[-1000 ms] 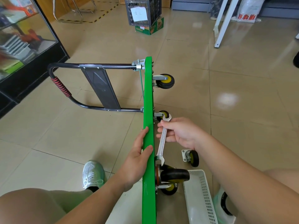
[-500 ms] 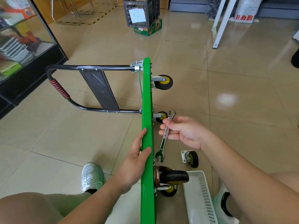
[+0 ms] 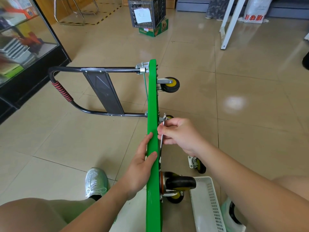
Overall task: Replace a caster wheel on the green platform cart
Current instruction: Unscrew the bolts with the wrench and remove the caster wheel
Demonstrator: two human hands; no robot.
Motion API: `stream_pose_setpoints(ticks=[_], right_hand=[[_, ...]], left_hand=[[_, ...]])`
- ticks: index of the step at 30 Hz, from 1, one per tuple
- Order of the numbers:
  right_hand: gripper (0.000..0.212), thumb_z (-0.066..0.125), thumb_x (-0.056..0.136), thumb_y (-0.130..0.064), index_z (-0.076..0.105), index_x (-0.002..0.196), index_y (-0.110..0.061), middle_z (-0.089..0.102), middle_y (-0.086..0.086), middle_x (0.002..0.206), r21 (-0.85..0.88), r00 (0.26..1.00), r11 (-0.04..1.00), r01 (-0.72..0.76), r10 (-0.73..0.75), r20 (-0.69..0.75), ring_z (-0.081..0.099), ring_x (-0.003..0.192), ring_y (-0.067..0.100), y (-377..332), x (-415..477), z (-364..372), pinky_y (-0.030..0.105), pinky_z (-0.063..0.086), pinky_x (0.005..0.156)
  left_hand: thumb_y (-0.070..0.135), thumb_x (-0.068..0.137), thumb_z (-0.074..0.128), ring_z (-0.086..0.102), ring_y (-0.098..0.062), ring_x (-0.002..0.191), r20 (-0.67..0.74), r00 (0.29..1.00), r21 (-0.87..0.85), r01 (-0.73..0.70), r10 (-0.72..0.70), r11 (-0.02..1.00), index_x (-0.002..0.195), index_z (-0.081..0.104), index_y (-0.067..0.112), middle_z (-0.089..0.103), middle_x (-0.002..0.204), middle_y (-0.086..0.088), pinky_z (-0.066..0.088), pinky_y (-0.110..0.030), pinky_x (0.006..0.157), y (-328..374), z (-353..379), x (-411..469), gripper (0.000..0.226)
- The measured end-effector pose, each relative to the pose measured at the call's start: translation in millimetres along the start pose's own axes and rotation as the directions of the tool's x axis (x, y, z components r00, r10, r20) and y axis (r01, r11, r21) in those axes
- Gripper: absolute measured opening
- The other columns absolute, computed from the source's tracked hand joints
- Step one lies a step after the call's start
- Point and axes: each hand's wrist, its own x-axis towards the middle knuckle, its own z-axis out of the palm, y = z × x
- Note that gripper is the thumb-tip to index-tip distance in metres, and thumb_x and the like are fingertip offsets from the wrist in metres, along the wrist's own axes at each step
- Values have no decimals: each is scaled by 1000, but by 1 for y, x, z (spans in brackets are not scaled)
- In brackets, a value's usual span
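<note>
Green platform cart (image 3: 153, 131) stands tipped on its long edge on the tiled floor, underside facing right, black tube handle (image 3: 93, 69) folded out to the left. One white perforated plastic basket (image 3: 207, 206) sits on the floor at the near end, right of the deck.

Casters, five total:
- Four are on the underside: far upper caster (image 3: 170, 84), far lower caster (image 3: 169, 117) (partly hidden by fingers), larger black-tyred near caster (image 3: 180, 182), and small yellow-hubbed near caster (image 3: 177, 197).
- One loose small caster (image 3: 197, 164) lies on the floor just beyond the basket.

Left hand (image 3: 142, 164) clamps the deck's top edge, thumb over it and fingers along the far face. Right hand (image 3: 178, 134) pinches the shank of the single silver open-ended wrench (image 3: 161, 144).

Wrench long axis runs parallel to the deck, just off the underside. Its lower jaw points at the larger near caster's mount, toward the person from the right hand, which is the nearer hand. My read: slide the wrench down along the deck onto a mount bolt.
</note>
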Motion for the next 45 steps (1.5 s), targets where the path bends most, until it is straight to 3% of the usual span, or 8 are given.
stream_pose_setpoints(ticks=[6, 10, 14, 26, 29, 31, 35, 45], right_hand=[[13, 77, 89, -18, 77, 80, -27, 79, -4, 89, -2, 999, 1000, 9, -9, -42, 77, 86, 17, -1, -7, 8, 25, 61, 69], [11, 76, 91, -17, 75, 85, -26, 79, -5, 86, -20, 997, 1000, 11, -12, -72, 77, 86, 18, -2, -8, 11, 28, 62, 72], [12, 73, 93, -19, 74, 85, -26, 78, -5, 82, -124, 994, 992, 26, -39, -102, 77, 84, 16, 0, -8, 14, 34, 63, 76], [18, 72, 93, -23, 77, 76, -22, 77, 8, 78, -378, 987, 924, 63, -114, -115, 76, 79, 30, -12, -16, 22, 51, 62, 78], [15, 72, 92, -23, 77, 79, -19, 77, 4, 76, -401, 980, 908, 116, -172, -105, 75, 80, 30, -14, -29, 22, 54, 61, 80], [10, 72, 91, -25, 78, 82, -25, 77, -3, 77, -408, 972, 896, 176, -224, -74, 75, 81, 23, -11, -41, 21, 50, 61, 82], [25, 77, 88, -22, 78, 89, -47, 77, -19, 95, -338, 959, 902, 269, -283, 8, 73, 93, 2, -3, -59, 18, 34, 60, 90], [22, 79, 87, -15, 78, 89, -36, 79, -8, 93, -221, 937, 911, 349, -339, 82, 76, 89, 11, -15, -46, -2, 21, 60, 74]], left_hand=[[24, 113, 43, 65, -22, 122, -2, 1000, 12, -24, 24, 1000, 137, 31, 71, 48, 157, 0, 52, -47, 108, -5, 0, 2, 55], [25, 113, 41, 50, 12, 128, -7, 998, 70, -68, 68, 995, 145, 25, 65, 31, 163, 20, 42, -14, 107, -7, 1, 2, 54], [25, 114, 37, 22, 1, 153, -58, 991, 135, -115, 124, 984, 160, 20, 48, 23, 169, 19, 18, -32, 130, -10, 9, 1, 55], [28, 114, 32, 18, -4, 157, -52, 986, 201, -147, 161, 968, 165, 13, 40, 21, 172, 13, 16, -35, 131, -10, 9, 5, 56], [28, 114, 32, 20, -1, 155, -38, 984, 213, -162, 173, 964, 163, 14, 45, 23, 170, 16, 17, -13, 124, -13, 8, 8, 55], [29, 114, 32, 22, 3, 153, -31, 983, 213, -171, 182, 962, 162, 14, 47, 24, 168, 20, 16, 4, 110, -15, 8, 10, 54], [36, 114, 34, 20, 10, 152, -21, 983, 153, -178, 183, 972, 157, 14, 58, 23, 168, 24, 16, -6, 114, -23, 5, 13, 52], [52, 105, 32, 15, 29, 141, -24, 984, 156, -170, 175, 973, 147, 13, 73, 20, 159, 43, 15, -3, 111, -25, 5, 15, 51]])
